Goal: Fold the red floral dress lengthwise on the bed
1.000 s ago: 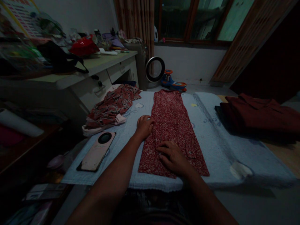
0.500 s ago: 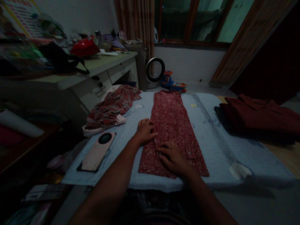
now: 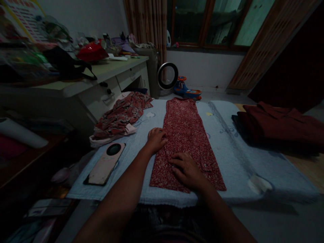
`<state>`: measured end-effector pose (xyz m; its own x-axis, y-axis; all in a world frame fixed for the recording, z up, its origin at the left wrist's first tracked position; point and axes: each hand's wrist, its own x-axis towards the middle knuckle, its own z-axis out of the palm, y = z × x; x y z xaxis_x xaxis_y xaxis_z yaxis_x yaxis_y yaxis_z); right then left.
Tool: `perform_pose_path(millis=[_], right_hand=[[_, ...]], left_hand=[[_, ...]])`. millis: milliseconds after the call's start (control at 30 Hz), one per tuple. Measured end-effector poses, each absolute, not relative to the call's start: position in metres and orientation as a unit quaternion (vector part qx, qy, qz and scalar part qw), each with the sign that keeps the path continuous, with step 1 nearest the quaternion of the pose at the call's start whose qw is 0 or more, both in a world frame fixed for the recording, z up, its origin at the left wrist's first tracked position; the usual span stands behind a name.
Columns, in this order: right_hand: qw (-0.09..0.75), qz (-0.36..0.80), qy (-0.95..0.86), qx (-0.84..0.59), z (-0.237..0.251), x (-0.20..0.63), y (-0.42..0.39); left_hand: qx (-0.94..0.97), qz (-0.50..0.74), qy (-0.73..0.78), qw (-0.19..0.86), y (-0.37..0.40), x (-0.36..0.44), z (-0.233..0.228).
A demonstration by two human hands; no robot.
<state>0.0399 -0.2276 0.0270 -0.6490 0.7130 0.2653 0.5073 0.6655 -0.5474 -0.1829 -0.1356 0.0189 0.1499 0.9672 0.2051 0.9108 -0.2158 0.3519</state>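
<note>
A red shirt with a fine pale speckled pattern lies flat and folded lengthwise on the light blue cloth, its collar end pointing away from me. My left hand is at the shirt's left edge, with fingers bent and the thumb close to them around the fabric's border. On the lower middle of the shirt rests my right hand, its fingers spread apart over the fabric. What lies under the palms is hidden.
A phone lies face down at the left, below a crumpled patterned garment. Folded dark red clothes are stacked at the right. The blue cloth covers the table; a cluttered desk stands at the left.
My left hand has drawn slightly left, and its thumb has come nearer its fingers. My right hand and the shirt look unmoved.
</note>
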Motion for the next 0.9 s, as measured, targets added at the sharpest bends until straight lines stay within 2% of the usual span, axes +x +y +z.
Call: perform_pose_path(millis=[400, 900], right_hand=[[0.237, 0.219, -0.88, -0.349, 0.026, 0.04, -0.227], [0.242, 0.224, -0.878, -0.347, 0.029, 0.04, -0.229]], left_hand=[[0.749, 0.211, 0.625, 0.061, -0.129, -0.179, 0.016], [0.783, 0.107, 0.594, 0.154, -0.157, -0.186, 0.033]])
